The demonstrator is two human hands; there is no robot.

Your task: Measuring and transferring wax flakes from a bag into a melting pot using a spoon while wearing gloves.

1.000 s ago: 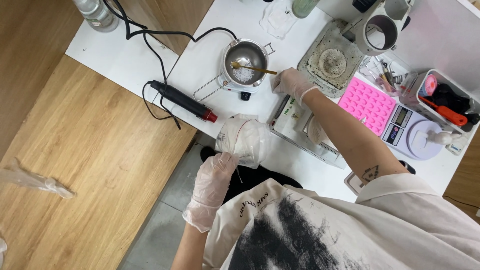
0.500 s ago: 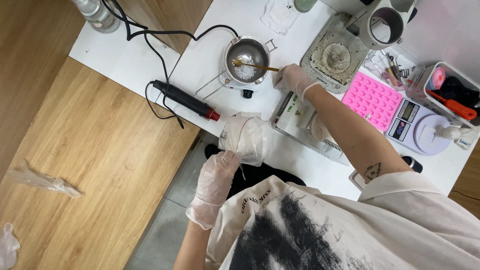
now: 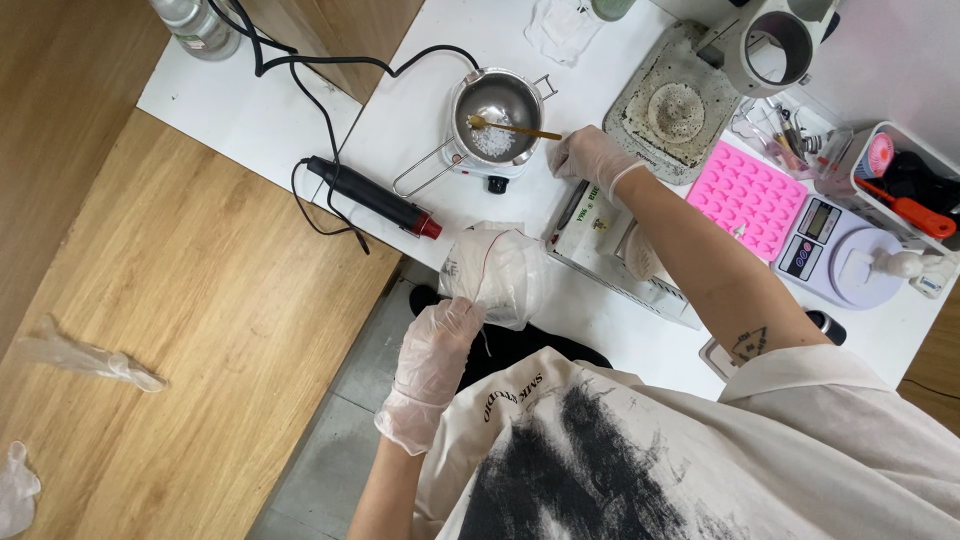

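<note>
From the head camera: two gloved hands. Left hand (image 3: 437, 345) clenched around one clear plastic bag (image 3: 497, 272) at the table's near edge. Right hand (image 3: 588, 157) pinching one gold spoon (image 3: 510, 128), its bowl over white granules in one small metal pot (image 3: 495, 108). Just beside: one black heat gun (image 3: 372, 197), one pink mould (image 3: 748, 192), one scale (image 3: 838, 250). White table (image 3: 250, 110); wooden floor (image 3: 190, 330).

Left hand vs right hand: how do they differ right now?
The left hand holds a clear plastic bag off the table's edge; the right hand reaches over the table, pinching a gold spoon in the metal pot. Left grip is a fist; right, fingertips. Both wear translucent gloves.
</note>
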